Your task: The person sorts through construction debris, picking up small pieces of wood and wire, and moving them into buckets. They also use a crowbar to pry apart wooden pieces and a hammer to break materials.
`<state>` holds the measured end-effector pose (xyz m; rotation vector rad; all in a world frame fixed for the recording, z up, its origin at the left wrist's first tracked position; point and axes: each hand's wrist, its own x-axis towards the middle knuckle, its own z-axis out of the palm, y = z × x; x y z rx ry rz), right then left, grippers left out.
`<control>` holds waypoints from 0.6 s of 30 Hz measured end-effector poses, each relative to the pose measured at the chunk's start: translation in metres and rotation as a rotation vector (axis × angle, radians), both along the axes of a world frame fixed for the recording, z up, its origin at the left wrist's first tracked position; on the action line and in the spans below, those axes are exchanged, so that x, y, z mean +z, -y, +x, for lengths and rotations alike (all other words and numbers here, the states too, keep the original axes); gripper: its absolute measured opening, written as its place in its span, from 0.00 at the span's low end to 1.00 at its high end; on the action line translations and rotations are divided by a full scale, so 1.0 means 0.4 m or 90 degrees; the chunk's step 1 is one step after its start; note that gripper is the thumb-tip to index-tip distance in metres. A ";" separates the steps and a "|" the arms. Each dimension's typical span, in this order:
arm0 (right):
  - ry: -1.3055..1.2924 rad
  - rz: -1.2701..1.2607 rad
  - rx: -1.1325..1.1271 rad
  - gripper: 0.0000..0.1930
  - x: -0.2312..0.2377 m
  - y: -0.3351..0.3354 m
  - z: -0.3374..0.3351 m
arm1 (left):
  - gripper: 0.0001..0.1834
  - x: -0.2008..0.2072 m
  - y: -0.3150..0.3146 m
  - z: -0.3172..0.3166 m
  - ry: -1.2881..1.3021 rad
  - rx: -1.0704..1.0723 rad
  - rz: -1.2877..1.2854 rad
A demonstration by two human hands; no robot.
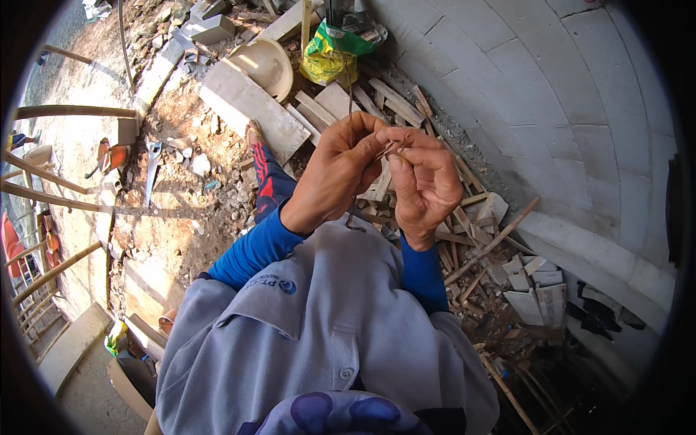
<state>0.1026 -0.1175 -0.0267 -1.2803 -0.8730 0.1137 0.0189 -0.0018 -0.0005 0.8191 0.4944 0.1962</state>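
In front of my chest, both hands meet at the fingertips over a thin brown wire [351, 101], which looks like tie wire. My left hand [328, 165] is closed, thumb and forefinger pinching the strand. One length rises above that hand, and a bent end hangs below it, near my shirt. My right hand [429, 174] also pinches, with a small loop of the wire showing between its thumb and fingers. How the strands cross at the fingertips is too fine to make out.
A grey block wall [551, 109] curves along the right. Broken planks [391, 101] and rubble lie at its foot. Ahead are a pale round basin [270, 65], a board [246, 105] and a yellow-green sack [330, 58]. A handsaw [152, 170] and bamboo poles [58, 272] are at left.
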 end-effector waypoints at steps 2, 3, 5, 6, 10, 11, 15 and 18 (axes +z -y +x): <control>-0.072 0.012 0.032 0.09 0.005 0.009 -0.002 | 0.10 0.001 0.003 -0.001 0.000 -0.008 0.014; -0.076 0.013 0.024 0.09 0.010 0.007 -0.001 | 0.11 -0.002 0.006 -0.003 0.024 -0.004 0.015; -0.085 0.013 0.008 0.09 0.026 -0.001 -0.001 | 0.11 -0.008 0.012 -0.013 0.072 0.002 0.015; -0.088 0.012 0.002 0.10 0.027 -0.002 -0.003 | 0.11 -0.007 0.014 -0.019 0.088 -0.002 0.037; -0.099 0.023 -0.016 0.11 0.032 -0.007 -0.004 | 0.12 -0.007 0.012 -0.038 0.141 -0.013 0.111; -0.102 0.030 -0.020 0.12 0.036 -0.007 -0.004 | 0.12 -0.008 0.013 -0.039 0.150 -0.013 0.127; -0.188 0.006 -0.044 0.12 0.047 -0.002 -0.008 | 0.10 -0.022 0.035 -0.033 0.120 0.015 0.199; -0.207 -0.045 -0.048 0.11 0.065 0.007 -0.010 | 0.10 -0.038 0.040 -0.022 0.111 0.042 0.274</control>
